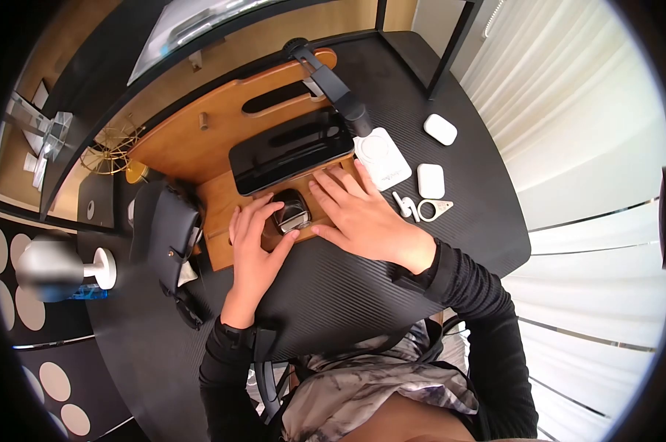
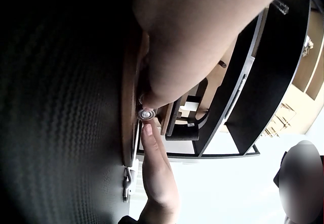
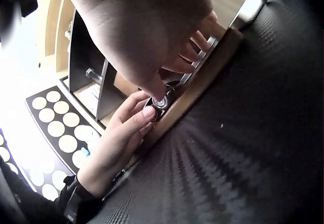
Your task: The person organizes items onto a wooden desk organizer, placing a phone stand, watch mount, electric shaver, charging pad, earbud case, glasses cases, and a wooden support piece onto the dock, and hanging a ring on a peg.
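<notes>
1. I read the step in hand as steadying the dark glossy piece (image 1: 292, 206), between the fingertips of both hands, on the wooden stand (image 1: 178, 147).
2. My left hand (image 1: 253, 258) grips its near side, fingers bent, thumb at its front edge.
3. My right hand (image 1: 370, 225) lies open, fingers extended and holding nothing; its thumb is at or just beside the piece.
4. I judge that the next move calls for even, gentle thumb pressure.
</notes>
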`<act>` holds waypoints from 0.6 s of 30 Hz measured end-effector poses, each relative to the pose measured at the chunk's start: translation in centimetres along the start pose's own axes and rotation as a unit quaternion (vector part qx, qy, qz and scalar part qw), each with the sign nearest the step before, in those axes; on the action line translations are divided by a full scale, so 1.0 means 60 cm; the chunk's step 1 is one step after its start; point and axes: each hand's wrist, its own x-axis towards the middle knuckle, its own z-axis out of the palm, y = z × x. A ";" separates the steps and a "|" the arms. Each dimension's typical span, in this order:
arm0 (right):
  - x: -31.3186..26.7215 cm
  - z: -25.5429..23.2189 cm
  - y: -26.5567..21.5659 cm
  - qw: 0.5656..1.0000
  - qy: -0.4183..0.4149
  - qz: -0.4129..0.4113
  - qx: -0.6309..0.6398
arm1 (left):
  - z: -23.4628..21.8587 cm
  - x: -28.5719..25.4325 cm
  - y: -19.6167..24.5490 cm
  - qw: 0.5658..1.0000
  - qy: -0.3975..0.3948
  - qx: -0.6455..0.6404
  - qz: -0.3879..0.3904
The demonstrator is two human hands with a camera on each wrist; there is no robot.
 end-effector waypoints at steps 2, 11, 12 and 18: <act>-0.004 0.005 0.002 1.000 0.011 -0.003 0.012 | 0.002 0.000 0.000 1.000 0.001 -0.007 0.003; -0.063 -0.136 0.095 0.992 0.033 0.124 -0.005 | -0.004 -0.003 0.016 0.997 -0.030 -0.033 0.070; -0.076 -0.138 0.109 0.986 0.027 0.161 -0.027 | -0.005 -0.004 0.022 0.996 -0.030 -0.036 0.069; -0.087 -0.132 0.120 0.957 -0.047 0.285 0.011 | 0.001 -0.015 0.052 0.979 -0.140 -0.061 0.134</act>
